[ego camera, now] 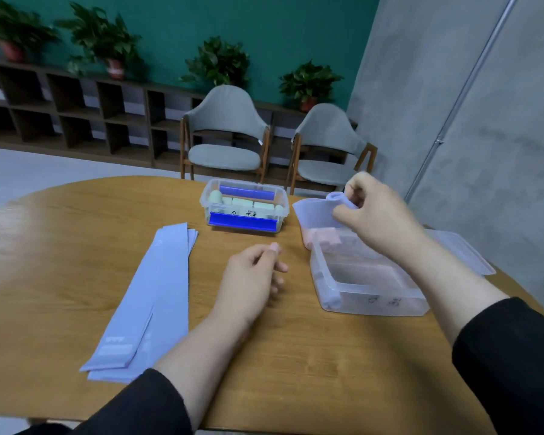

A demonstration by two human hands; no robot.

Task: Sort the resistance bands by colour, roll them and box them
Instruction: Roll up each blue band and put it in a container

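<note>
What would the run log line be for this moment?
right hand: rolling lavender band above near box | left hand: idle, holding nothing | flat lavender bands: on table | far box: green rolls

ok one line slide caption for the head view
Right hand holds a half-rolled lilac band above an open clear box.

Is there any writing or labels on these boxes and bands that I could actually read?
Far box, front wall: dark handwritten marks, too blurred to read.
Near box, front wall: faint handwritten marks, unreadable.
Flat lilac bands, near end: pale printed blocks, too blurred to read.
No legible text anywhere.
</note>
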